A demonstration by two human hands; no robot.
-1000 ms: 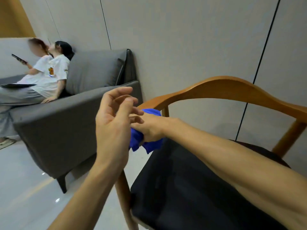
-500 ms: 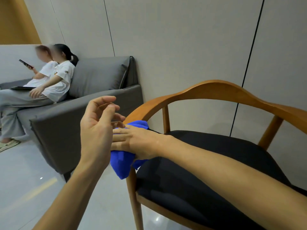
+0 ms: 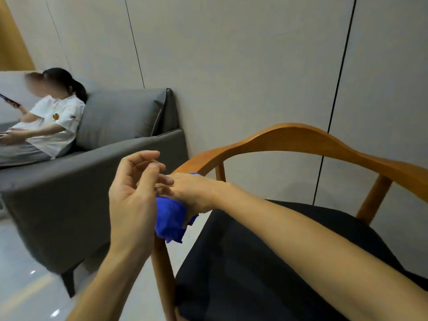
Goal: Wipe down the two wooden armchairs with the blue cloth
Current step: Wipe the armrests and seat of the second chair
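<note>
Since half a second ago the right hand (image 3: pixel 192 193) has slid the cloth (image 3: pixel 172 218) along the chair (image 3: pixel 296 137) arm toward its front end, so more bare wood shows behind the wrist. That cloth is bright blue, soft and bunched, draped over the armrest's tip at the centre of the frame, with a ragged corner hanging below. Right-hand fingers lie fairly straight on top of it, pressing it onto the wood; whether the thumb curls under cannot be told. Just left of it the left hand (image 3: pixel 133 205) hovers palm toward the camera, fingers loosely curled and holding nothing, much as before. Curved honey-coloured wood frames a black seat (image 3: pixel 266 262). At upper left, a person (image 3: pixel 55 126) sits on a grey sofa (image 3: pixel 97 172).
</note>
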